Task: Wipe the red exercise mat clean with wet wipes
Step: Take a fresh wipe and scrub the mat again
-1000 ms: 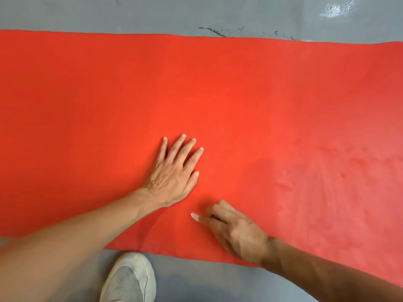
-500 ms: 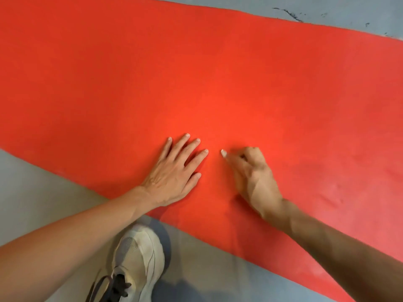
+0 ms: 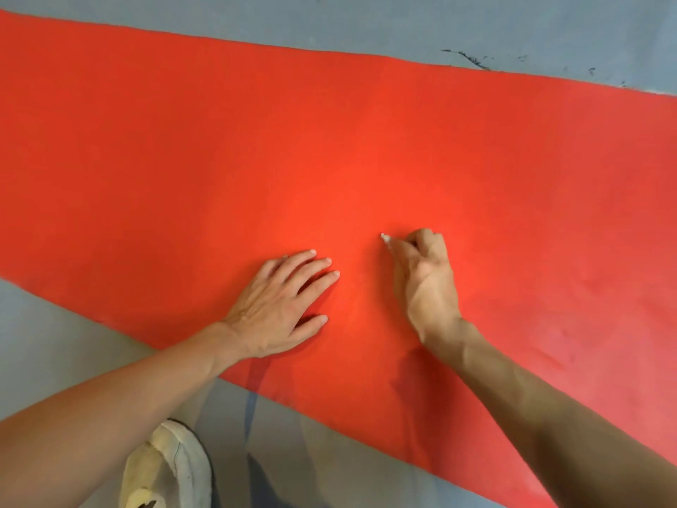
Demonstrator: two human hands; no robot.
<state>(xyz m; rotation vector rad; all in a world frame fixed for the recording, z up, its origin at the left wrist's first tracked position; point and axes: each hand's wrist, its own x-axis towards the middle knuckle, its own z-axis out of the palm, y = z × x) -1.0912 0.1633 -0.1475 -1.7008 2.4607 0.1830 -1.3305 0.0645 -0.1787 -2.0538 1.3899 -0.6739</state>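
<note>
- Two hands rested on the flat red foam exercise mat (image 3: 366,141): left hand (image 3: 278,309) pressed flat, fingers straight and slightly apart.
- Right hand (image 3: 425,280) had its fingers curled tight; whether they clamped a wipe I cannot tell.
- Overlapping strokes under steady bracing would likely clean best across the mat on the grey floor (image 3: 476,20).

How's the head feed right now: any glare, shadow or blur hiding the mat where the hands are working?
Head view: no hard glare; the red exercise mat is brightest near its middle and paler, smudgy at right. Soft shadows fall under the left hand and right hand. Focus is slightly soft, so any wipe in the right hand cannot be made out. Wide-angle lens tilts the mat edges against the grey floor.
</note>
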